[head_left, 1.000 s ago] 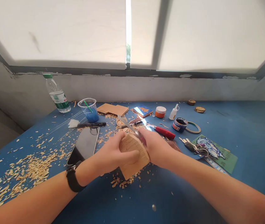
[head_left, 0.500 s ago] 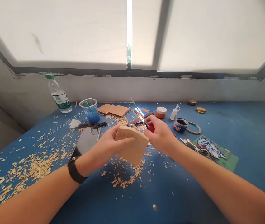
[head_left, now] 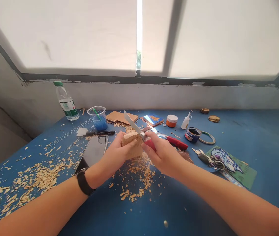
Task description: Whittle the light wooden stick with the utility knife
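- The left hand grips a pale block of wood, thumb laid across its near face (a dark watch strap circles that wrist).
- The block is held up off the counter, near the middle of the view, above a scatter of small shavings.
- The right hand has its fingers wrapped around the red handle of a knife, just beside the block's right edge.
- The blade points up and to the left, past the block's top edge (whether the steel touches the wood, I cannot tell).
- Beside the left forearm a phone lies flat, with a black pen just beyond it and a white scrap at the pen's left end.
- Farther back stand a clear cup holding blue liquid and a bottle with a green cap (the leftmost of the upright things).
- Thin brown boards lie right of the cup, then a blue tile with an orange figure.
- A second red-handled tool lies just past the right hand.
- Beyond that are an orange tub with a white lid, a small white bottle and a dark jar, a ring just beside the jar.
- Keys lie by a green card on the right (two wood slices sit near the back).
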Available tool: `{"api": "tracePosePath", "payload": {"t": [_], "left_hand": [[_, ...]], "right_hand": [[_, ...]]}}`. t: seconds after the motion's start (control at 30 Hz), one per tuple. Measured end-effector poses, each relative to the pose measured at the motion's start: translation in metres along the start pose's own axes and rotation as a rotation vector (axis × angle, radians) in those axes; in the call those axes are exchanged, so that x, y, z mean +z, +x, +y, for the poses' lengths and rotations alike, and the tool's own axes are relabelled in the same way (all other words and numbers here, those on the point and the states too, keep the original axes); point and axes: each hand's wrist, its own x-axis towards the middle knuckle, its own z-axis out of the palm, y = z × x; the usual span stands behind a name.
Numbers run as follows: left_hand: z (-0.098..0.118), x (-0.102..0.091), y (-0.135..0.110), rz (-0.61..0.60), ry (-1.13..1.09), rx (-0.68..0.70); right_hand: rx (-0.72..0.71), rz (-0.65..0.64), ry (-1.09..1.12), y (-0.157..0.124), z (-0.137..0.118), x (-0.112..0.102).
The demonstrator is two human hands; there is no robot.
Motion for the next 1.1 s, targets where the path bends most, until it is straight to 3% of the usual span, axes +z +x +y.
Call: {"api": "tracePosePath", "payload": {"t": [0.07, 0.23, 0.3, 0.53, 0.63, 0.83, 1.1], "left_hand": [[0.001, -0.001, -0.001, -0.031, -0.009, 0.014], [0.003, -0.003, -0.003, -0.350, -0.127, 0.011], [0.000, -0.002, -0.003, -0.399, -0.161, 0.029], [-0.014, 0.000, 0.005, -0.349, -0.189, -0.038], [-0.018, 0.000, 0.007, -0.326, -0.121, 0.007], [-0.010, 0.005, 0.000, -0.267, 0.083, 0.042], [-0.003, 0.006, -0.006, -0.304, 0.189, 0.063]], "right_hand": [[0.012, -0.045, -0.012, 0.000, 0.001, 0.003], [0.048, -0.096, -0.068, 0.001, 0.004, 0.007], [0.048, -0.116, -0.088, 0.002, 0.004, 0.007], [0.019, -0.131, -0.187, -0.001, 0.000, 0.007], [-0.022, -0.138, -0.223, -0.001, -0.001, 0.007], [-0.120, -0.152, -0.290, -0.002, 0.001, 0.004], [-0.236, -0.146, -0.346, -0.003, 0.010, 0.006]]}}
